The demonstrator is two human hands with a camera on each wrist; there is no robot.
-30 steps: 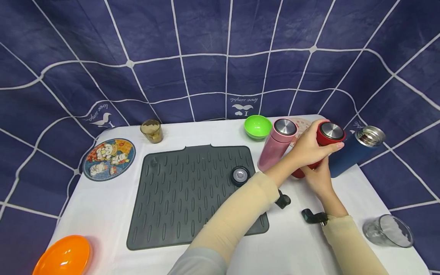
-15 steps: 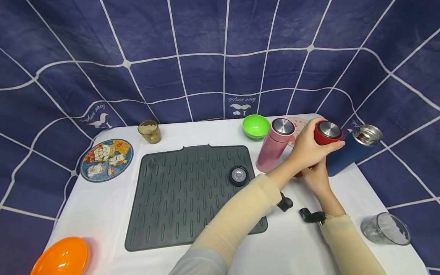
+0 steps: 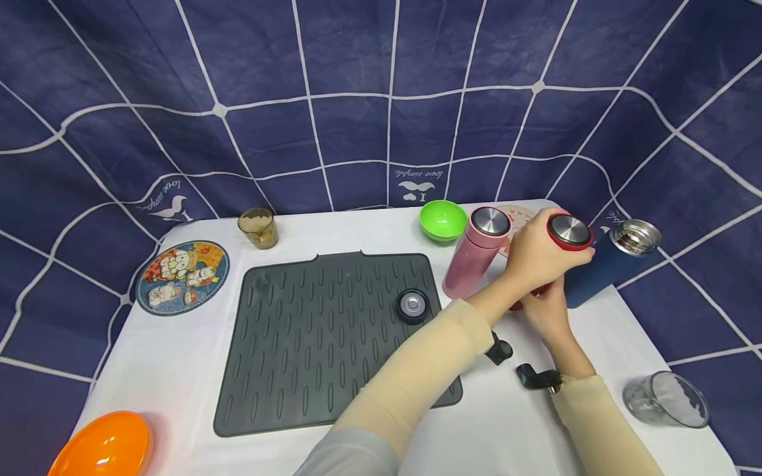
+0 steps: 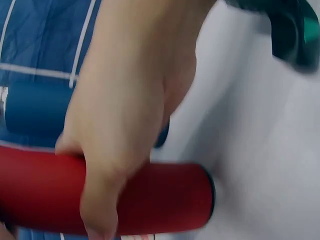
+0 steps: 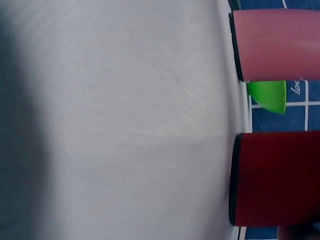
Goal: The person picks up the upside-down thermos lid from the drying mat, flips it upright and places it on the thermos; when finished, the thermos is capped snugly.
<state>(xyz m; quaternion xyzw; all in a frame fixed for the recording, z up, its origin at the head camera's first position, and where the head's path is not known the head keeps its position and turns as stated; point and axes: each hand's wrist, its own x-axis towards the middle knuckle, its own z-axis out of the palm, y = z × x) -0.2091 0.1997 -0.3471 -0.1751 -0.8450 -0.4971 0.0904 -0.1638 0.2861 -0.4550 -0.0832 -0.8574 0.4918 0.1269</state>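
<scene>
A red vacuum flask point(image 4: 165, 197) stands between a pink flask point(image 3: 473, 261) and a blue flask point(image 3: 601, 271) at the table's right. My left hand point(image 3: 536, 248) grips its red lid with a silver top point(image 3: 569, 229), fingers wrapped round the side. Lower down, my right hand point(image 3: 548, 311) holds the flask's body; the left wrist view shows the thumb bent over it. In the right wrist view the red flask's dark base shows at the lower right, with the pink flask above it. The blue flask has an uncovered, threaded silver mouth.
A ribbed grey mat point(image 3: 321, 337) lies mid-table, with a black round lid point(image 3: 413, 305) on it. Around it are a green bowl point(image 3: 443, 221), an amber glass point(image 3: 258, 228), a patterned oval mat point(image 3: 182, 277), an orange bowl point(image 3: 104, 446) and a clear glass point(image 3: 665, 399).
My left hand has turned round the red flask's lid, its back now covering more of the lid's side and its wrist swung slightly right. The right hand keeps its hold on the body.
</scene>
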